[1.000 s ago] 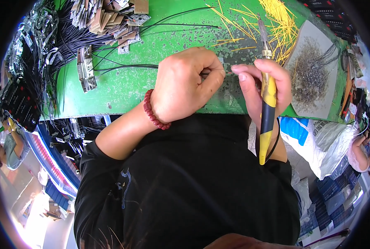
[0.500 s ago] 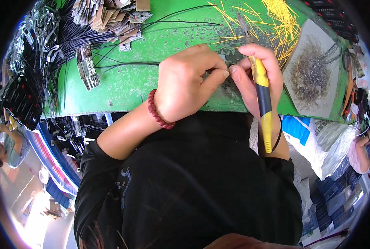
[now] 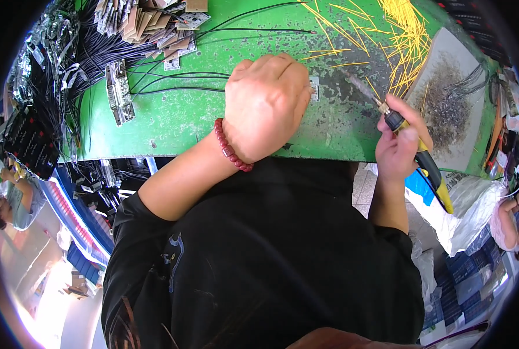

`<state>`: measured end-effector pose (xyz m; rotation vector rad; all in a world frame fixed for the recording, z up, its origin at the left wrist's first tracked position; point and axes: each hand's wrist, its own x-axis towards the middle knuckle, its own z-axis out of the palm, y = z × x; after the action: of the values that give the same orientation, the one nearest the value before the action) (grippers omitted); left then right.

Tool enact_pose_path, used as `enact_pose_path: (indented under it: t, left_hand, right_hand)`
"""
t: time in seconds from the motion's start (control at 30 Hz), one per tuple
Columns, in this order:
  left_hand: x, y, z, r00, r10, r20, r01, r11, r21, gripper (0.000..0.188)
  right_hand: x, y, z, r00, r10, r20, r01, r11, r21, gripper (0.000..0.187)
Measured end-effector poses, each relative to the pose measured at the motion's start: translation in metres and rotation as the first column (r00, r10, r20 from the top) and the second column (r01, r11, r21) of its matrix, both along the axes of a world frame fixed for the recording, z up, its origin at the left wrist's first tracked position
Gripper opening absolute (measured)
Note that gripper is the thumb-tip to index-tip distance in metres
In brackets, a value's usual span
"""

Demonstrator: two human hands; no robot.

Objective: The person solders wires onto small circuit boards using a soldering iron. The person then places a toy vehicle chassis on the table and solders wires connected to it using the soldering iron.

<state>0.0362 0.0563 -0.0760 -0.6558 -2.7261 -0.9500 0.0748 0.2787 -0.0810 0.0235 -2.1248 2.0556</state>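
Observation:
My left hand [image 3: 265, 107], wearing a red bead bracelet, is closed with its back up over the green bench. A small circuit board [image 3: 315, 89] pokes out past its fingertips, which are mostly hidden beneath the hand. Black cables [image 3: 181, 88] run under that hand from a silver metal bracket [image 3: 118, 93] on the left. My right hand [image 3: 400, 139] grips a yellow-and-black soldering iron [image 3: 427, 163]. The iron's tip points up and left over a dark, worn patch of the bench, a little right of the board.
Yellow wires [image 3: 402, 35] lie heaped and scattered at the back right. A grey board [image 3: 463, 157] bearing dark debris and fine wires lies to the right. Boards with brown pieces [image 3: 149, 26] are piled at the back left, over many black cables. People sit at both sides.
My right hand has moved right and down, away from the left. The soldering iron has tilted so its tip points toward the board. My left hand has rolled over, hiding its fingertips.

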Motion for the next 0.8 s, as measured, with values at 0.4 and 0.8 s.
enact_pose_path:
  t: [0.4, 0.8]
  left_hand:
    - [-0.003, 0.003, -0.004, 0.997, 0.025, -0.067, -0.023, 0.999, 0.022, 0.013]
    - [-0.003, 0.003, -0.004, 0.998, 0.031, -0.055, -0.029, 0.999, 0.043, 0.013]
  right_hand:
    - [0.007, 0.008, -0.011, 0.998, 0.054, 0.024, -0.053, 0.998, -0.027, 0.034]
    - [0.004, 0.006, -0.011, 0.995, 0.104, -0.007, -0.104, 0.995, -0.012, 0.026]
